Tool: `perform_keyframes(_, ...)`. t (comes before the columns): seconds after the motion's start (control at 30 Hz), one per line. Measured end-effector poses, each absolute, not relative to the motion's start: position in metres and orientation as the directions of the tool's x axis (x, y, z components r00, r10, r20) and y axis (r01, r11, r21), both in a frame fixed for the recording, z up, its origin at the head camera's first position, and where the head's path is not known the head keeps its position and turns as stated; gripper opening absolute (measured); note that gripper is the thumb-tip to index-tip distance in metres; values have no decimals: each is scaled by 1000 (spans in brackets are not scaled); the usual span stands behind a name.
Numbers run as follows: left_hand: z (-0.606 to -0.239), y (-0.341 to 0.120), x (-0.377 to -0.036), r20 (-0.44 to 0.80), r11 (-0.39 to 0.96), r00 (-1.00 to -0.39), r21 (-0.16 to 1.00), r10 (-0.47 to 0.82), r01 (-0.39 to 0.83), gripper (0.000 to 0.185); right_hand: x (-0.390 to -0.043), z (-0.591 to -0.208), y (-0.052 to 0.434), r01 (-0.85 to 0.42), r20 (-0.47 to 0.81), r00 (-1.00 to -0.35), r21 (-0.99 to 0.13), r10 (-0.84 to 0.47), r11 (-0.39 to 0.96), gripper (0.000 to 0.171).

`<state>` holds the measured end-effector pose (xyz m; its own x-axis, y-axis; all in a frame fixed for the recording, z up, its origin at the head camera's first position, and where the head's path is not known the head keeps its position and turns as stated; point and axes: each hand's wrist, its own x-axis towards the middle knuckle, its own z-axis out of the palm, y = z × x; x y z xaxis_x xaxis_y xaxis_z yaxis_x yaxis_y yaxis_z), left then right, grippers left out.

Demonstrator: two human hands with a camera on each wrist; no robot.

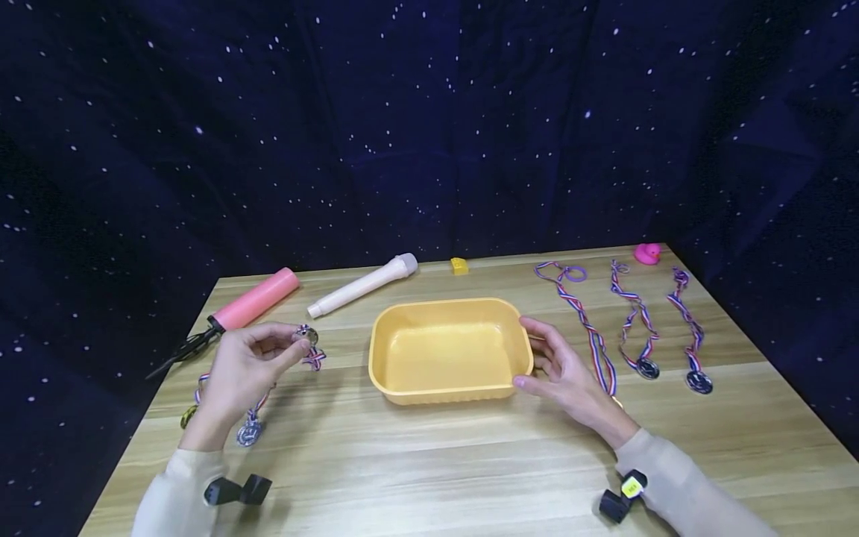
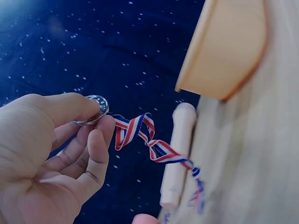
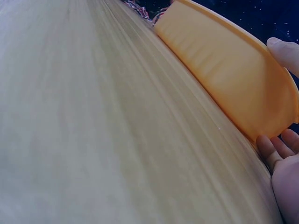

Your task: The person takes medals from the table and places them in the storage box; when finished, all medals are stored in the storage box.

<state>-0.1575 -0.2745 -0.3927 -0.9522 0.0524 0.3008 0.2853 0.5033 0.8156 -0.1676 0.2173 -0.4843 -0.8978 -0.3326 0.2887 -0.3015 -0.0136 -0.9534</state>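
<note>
My left hand (image 1: 295, 349) is raised just above the table at the left and pinches a small silver medal (image 1: 308, 335) between thumb and forefinger. Its red, white and blue ribbon (image 1: 314, 361) trails down to the table. The left wrist view shows the medal (image 2: 96, 109) at the fingertips (image 2: 105, 126) and the ribbon (image 2: 150, 141) hanging from it. A yellow plastic tray (image 1: 447, 397) stands in the middle with nothing in it. My right hand (image 1: 532, 355) rests against the tray's right end, fingers spread and relaxed. In the right wrist view its fingertips (image 3: 279, 145) lie beside the tray wall (image 3: 224, 60).
A second medal (image 1: 249, 431) lies under my left wrist. Three ribboned medals (image 1: 647, 368) lie at the right. Along the back are a pink pump (image 1: 256, 299), a cream cylinder (image 1: 362, 286), a yellow block (image 1: 459, 265), a purple ring (image 1: 575, 274) and a pink duck (image 1: 647, 253).
</note>
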Motion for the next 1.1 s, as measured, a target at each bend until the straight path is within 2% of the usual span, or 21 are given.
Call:
perform_keyframes(0.57, -320, -239, -189, 442, 475, -894, 773, 73, 421, 21, -167, -483, 219, -271, 259, -908, -963, -330, -10, 95)
perform_keyframes(0.8, -308, -205, -201, 474, 349, -872, 803, 119, 484, 19, -167, -483, 219, -267, 255, -910, -964, -328, -9, 95)
perform_keyframes(1.1, -312, -160, -212, 460, 215, -870, 845, 178, 490, 24, -168, -483, 218, -270, 256, -907, -963, -334, -4, 93)
